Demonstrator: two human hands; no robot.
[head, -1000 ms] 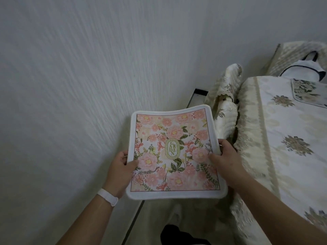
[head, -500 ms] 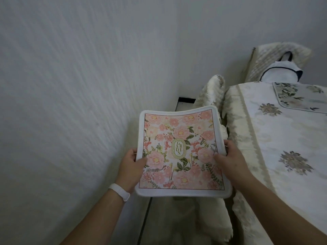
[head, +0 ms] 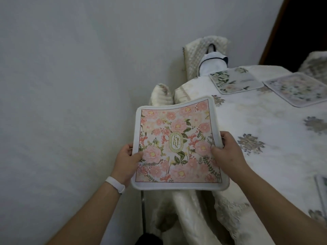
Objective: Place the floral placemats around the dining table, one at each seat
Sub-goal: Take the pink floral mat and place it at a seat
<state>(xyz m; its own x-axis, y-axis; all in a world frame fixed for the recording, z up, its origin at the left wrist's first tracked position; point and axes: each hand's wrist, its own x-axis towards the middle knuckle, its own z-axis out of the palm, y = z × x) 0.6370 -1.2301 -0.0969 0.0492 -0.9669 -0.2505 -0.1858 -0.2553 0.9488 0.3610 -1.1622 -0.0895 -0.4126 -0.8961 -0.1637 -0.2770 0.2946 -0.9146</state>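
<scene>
I hold a pink floral placemat with a white border in the air, over the table's left edge. My left hand grips its left edge, thumb on top. My right hand grips its right edge. The dining table wears a cream cloth with grey flower motifs. Two floral placemats lie at its far side: one by the far chair, another to its right. The corner of a third placemat shows at the right edge.
A grey wall runs close along the left. A cream-covered chair stands tucked at the table's left side, and another chair with a white bag on it at the far end. A dark doorway is top right.
The view has swung right toward the table, showing more of its top and more placemats. The held placemat has moved up and right, over the table's edge. Both hands keep their grip.
</scene>
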